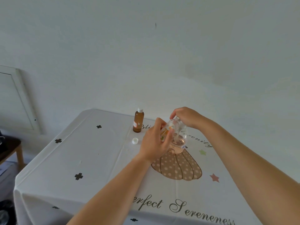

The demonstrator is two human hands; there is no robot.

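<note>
The nearer left hand (154, 142) wraps the clear plastic pump bottle (179, 138), standing six-to-twelve o'clock over the white printed tablecloth (97, 159), and the right hand (186, 117) pinches its top at twelve o'clock.

On the near part of the white tablecloth (97, 159), "erfect Sereneness" can be read in dark cursive script; the first letter is covered. Farther off on the same cloth, "Bli" is seen just to the right of the amber bottle (138, 120), and "renity" is read to the right of the clear bottle (177, 135), the letters between being covered. A small label is carried on the amber bottle and coloured print on the clear bottle, but neither can be read.
</note>
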